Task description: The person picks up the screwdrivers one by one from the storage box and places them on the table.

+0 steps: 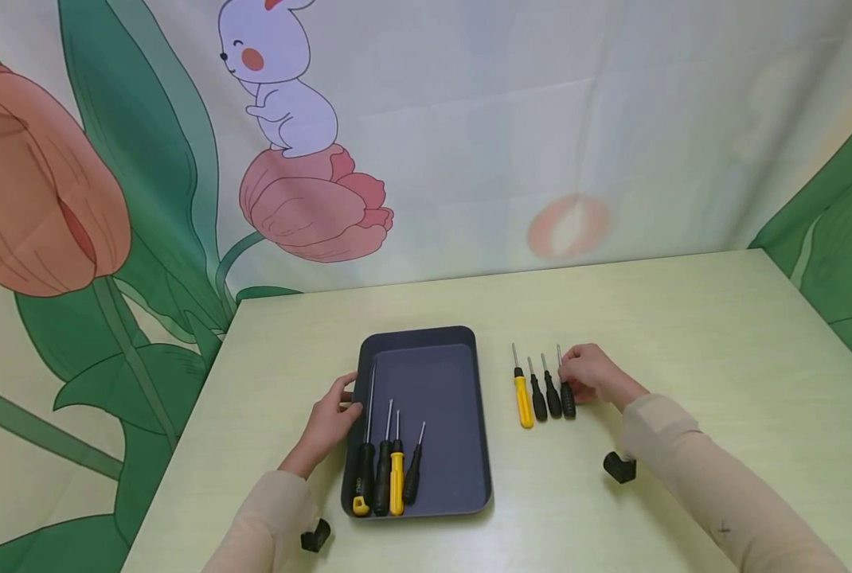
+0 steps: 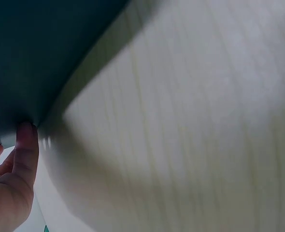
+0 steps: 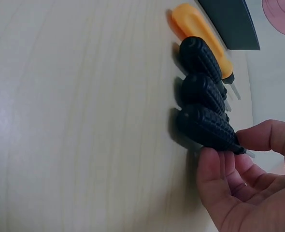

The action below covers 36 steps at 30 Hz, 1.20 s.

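Note:
At the right, the right hand (image 1: pixel 589 372) pinches a black screwdriver (image 3: pixel 207 128) near its neck with thumb and fingertips, the handle low over the table. Beside it lie two more black-handled screwdrivers (image 1: pixel 553 398) and a yellow-handled screwdriver (image 1: pixel 523 400), roughly parallel, shafts pointing away. Thumb and fingers of the left hand (image 1: pixel 330 415) touch the left long side of a dark tray (image 1: pixel 455 422). Inside the tray, along its near left part, lie a long black-and-yellow screwdriver (image 1: pixel 364 477), a black one (image 1: pixel 382 481), a yellow one (image 1: pixel 396 481) and a short black one (image 1: pixel 412 477).
A pale wooden table (image 1: pixel 684 318) carries everything. Behind it hangs a printed curtain (image 1: pixel 469 159) with a rabbit and tulips. Small black devices sit by each wrist, one at the left sleeve (image 1: pixel 261 509) and one at the right sleeve (image 1: pixel 720 477).

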### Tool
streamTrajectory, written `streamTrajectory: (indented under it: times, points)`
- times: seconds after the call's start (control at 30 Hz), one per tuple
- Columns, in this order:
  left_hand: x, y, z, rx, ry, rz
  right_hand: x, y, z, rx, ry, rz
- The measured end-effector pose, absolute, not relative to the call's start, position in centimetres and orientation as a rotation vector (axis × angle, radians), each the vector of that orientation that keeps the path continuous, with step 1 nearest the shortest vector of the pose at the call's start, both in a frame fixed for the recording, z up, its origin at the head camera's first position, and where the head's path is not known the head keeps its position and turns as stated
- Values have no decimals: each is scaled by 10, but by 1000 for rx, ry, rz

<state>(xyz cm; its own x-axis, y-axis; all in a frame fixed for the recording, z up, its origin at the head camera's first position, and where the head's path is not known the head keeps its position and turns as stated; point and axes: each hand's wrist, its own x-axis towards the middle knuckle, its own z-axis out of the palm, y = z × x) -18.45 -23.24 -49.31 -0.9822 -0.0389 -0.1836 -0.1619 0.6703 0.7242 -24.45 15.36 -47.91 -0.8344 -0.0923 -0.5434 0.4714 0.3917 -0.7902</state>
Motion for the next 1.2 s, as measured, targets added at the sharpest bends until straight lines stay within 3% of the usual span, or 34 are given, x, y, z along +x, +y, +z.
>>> streamTrajectory:
  times: [1.2]
  points:
    - [-184,-234,-494,-157,2726,1225,-253,146,-480,360,2442,-1055]
